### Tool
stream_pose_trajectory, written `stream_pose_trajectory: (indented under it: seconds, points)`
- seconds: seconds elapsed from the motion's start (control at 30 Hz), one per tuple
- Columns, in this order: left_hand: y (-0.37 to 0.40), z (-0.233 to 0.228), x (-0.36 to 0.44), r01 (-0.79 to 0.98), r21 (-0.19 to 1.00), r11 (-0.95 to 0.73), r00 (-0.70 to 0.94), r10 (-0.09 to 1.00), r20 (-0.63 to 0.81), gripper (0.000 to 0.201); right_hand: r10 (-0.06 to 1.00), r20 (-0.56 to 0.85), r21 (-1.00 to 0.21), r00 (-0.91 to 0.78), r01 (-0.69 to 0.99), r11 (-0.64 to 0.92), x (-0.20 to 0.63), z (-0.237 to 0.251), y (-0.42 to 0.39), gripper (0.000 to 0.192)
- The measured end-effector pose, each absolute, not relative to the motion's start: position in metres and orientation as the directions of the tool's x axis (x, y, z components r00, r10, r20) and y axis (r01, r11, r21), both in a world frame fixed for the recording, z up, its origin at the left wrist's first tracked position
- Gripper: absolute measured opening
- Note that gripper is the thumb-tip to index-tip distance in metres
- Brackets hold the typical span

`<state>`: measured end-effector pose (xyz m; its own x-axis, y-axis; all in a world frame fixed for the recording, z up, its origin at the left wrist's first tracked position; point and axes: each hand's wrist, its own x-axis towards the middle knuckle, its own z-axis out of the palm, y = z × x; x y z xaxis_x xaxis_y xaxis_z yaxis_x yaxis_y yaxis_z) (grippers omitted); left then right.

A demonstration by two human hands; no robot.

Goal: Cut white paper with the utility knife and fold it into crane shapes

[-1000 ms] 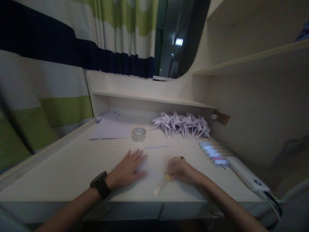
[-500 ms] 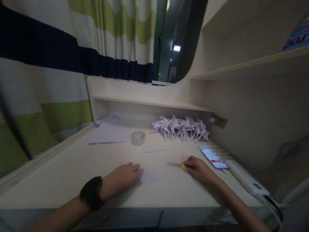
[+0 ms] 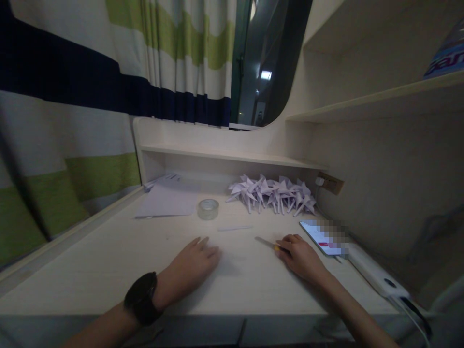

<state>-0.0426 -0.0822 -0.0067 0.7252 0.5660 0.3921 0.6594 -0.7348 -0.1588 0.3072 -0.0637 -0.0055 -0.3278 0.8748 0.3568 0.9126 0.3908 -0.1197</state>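
Observation:
My right hand (image 3: 300, 256) is closed around the yellow-and-dark handle of a knife (image 3: 266, 241), whose thin blade points left, low over the desk. Farther left, my left hand (image 3: 194, 263), with a black watch (image 3: 141, 297) on its wrist, is held over the desk with its fingers apart and slightly blurred. I see nothing in it. A thin white paper stick (image 3: 235, 228) lies between and beyond both hands. Behind it stands a roll of clear tape (image 3: 208, 209).
Several folded paper pinwheels (image 3: 271, 193) are heaped under the back shelf (image 3: 224, 155). White paper sheets (image 3: 166, 198) lie at the back left. A phone (image 3: 319, 237) and a white power strip (image 3: 377, 270) line the right side, near a wall socket (image 3: 330, 183).
My left hand has moved slightly right and away from me, and the pale paper piece by its fingertips no longer shows clearly. The knife blade has swung to point a little farther back.

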Motion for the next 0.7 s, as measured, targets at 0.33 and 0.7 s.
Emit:
stream_pose_trajectory:
  seconds: [0.33,0.7]
  points:
    - [-0.049,0.012,-0.013,0.573,-0.467,-0.674,0.720,0.141,0.679,0.036,0.941,-0.041,-0.995,-0.335,0.099,-0.009,0.216,-0.005,-0.035,0.074]
    - [-0.018,-0.011,-0.010,0.705,-0.061,-0.706,0.514,0.450,0.731,0.053,0.997,0.073,-0.987,-0.018,-0.147,0.069,0.183,-0.009,0.010,0.037]
